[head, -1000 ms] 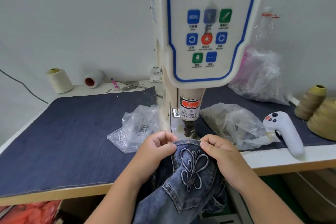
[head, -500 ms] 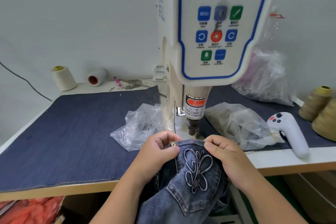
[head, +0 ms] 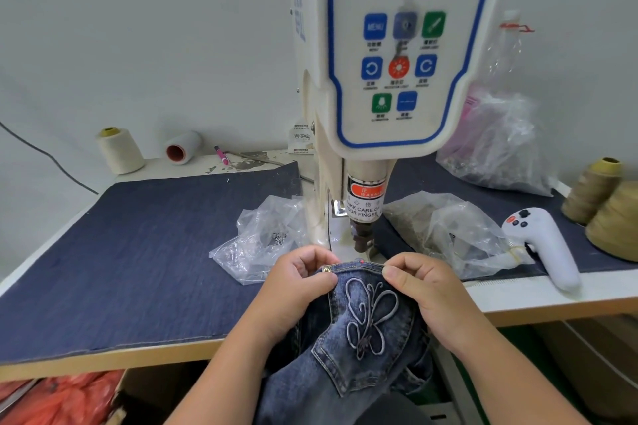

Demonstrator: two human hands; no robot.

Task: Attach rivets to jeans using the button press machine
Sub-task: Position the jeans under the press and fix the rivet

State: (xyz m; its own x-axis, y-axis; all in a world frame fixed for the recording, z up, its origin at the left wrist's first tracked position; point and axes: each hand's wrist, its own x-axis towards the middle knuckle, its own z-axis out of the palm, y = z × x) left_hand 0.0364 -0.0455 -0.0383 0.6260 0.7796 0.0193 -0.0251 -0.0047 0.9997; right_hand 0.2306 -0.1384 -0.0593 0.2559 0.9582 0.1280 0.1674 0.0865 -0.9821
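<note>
Both grips are narrow pinches on the jeans (head: 366, 338): the left hand (head: 297, 290) holds the pocket's top edge at lower centre, thumb beside a brass rivet (head: 326, 271); the right hand (head: 424, 290) pinches the same edge at the pocket's other corner. A red light dot (head: 361, 261) sits on that hem between the hands, just below the press head (head: 362, 235) of the button press machine (head: 390, 55). The denim hangs off the tabletop's front edge (head: 103, 360). At left the blue mat (head: 138, 252) lies open; clear bags (head: 262, 238) flank the machine, and a white handheld controller (head: 545, 248) rests at right.
</note>
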